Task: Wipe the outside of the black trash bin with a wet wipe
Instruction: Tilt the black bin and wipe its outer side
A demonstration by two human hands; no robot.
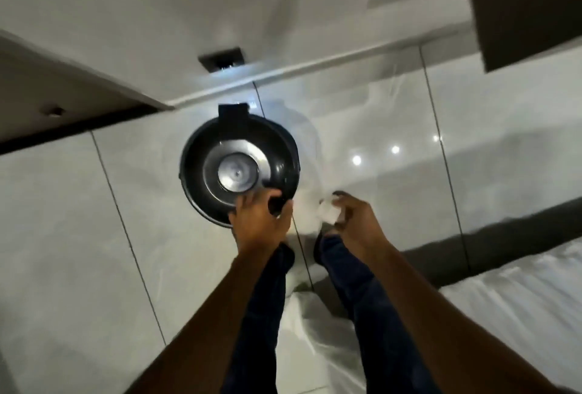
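Observation:
The black round trash bin [220, 154] stands on the glossy floor, seen from straight above, its lid open against the wall side and its inside empty. My left hand [259, 220] grips the bin's near rim, fingers over the edge. My right hand [352, 220] is just right of the bin, apart from it, closed around a crumpled white wet wipe [329, 211].
Pale glossy floor tiles [78, 220] surround the bin. A white wall with a dark socket [222, 59] rises behind it. A bed with white sheets [519, 299] lies at the right. My legs in dark trousers [271, 299] stand below the hands. A dark cabinet [529, 6] hangs upper right.

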